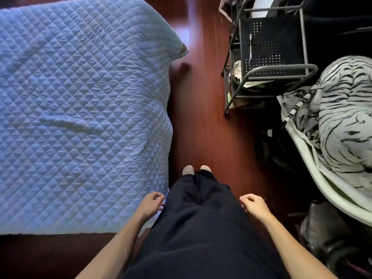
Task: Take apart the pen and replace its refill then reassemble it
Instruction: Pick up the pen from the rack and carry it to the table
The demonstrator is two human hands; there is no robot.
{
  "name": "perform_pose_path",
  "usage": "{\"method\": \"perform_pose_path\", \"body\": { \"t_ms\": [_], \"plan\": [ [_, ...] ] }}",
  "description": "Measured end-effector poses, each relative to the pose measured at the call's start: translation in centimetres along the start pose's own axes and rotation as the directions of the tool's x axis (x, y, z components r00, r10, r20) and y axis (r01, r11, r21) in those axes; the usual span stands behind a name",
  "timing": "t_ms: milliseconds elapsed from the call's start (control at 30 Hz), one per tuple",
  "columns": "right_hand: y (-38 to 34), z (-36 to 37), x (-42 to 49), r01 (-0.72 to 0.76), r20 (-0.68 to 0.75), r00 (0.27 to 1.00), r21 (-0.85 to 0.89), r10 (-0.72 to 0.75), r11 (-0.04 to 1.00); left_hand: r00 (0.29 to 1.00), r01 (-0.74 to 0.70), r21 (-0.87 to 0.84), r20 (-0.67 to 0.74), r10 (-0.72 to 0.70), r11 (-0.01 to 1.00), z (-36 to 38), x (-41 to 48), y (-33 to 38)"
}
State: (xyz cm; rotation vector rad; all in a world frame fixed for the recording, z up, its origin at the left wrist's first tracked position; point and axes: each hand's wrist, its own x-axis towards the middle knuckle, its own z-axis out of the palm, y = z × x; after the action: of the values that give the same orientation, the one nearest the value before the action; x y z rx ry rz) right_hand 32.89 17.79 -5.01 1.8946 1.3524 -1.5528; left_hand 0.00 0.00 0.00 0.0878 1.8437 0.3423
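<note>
A slim dark and silver pen (250,48) lies lengthwise on the black perforated top shelf of a metal cart (281,69) at the upper right. I stand on the floor well short of it. My left hand (151,204) hangs beside my left hip, close to the bed's edge, with its fingers loosely curled around nothing. My right hand (254,205) hangs beside my right hip in the same loose curl, also holding nothing. No refill is visible.
A bed with a light blue quilt (80,107) fills the left. A strip of red-brown wood floor (201,127) runs ahead between bed and cart. A chair piled with a striped blanket (342,127) and dark clutter crowd the right.
</note>
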Motion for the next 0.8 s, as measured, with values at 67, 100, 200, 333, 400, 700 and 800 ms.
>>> {"method": "perform_pose_path", "body": {
  "t_ms": [67, 100, 200, 333, 400, 700, 800],
  "plan": [
    [-2.7, -0.8, 1.0, 0.035, -0.017, 0.999, -0.023, -0.035, 0.999, 1.0, 0.022, 0.014, -0.011, -0.022, 1.0, -0.8, 0.2, 0.1],
    [-4.5, -1.2, 1.7, 0.059, -0.023, 0.998, -0.002, -0.059, 0.998, 0.999, 0.035, 0.03, -0.02, -0.034, 0.999, -1.3, 0.3, 0.0],
    [-11.1, -2.4, 3.6, 0.138, -0.074, 0.988, 0.041, -0.135, 0.99, 0.998, 0.056, 0.14, -0.039, -0.051, 0.989, -3.0, 0.6, 0.4],
    [-18.8, -3.7, 6.3, 0.22, -0.118, 0.971, 0.08, -0.21, 0.972, 0.998, 0.07, 0.247, -0.01, -0.07, 0.966, -5.8, 1.8, 2.5],
    [-21.6, -4.3, 7.2, 0.231, -0.124, 0.968, 0.086, -0.22, 0.969, 0.998, 0.065, 0.229, -0.01, -0.065, 0.971, -7.5, 2.8, 4.6],
    [-23.6, -7.5, 9.1, 0.006, -0.134, 0.991, 0.042, 0.0, 0.999, 0.998, -0.056, 0.165, 0.012, 0.055, 0.985, -14.3, 10.6, 22.1],
    [-23.5, -8.9, 10.0, -0.092, -0.128, 0.988, -0.009, 0.09, 0.996, 0.993, -0.116, 0.031, -0.015, 0.117, 0.993, -15.5, 13.0, 29.7]
  ]
}}
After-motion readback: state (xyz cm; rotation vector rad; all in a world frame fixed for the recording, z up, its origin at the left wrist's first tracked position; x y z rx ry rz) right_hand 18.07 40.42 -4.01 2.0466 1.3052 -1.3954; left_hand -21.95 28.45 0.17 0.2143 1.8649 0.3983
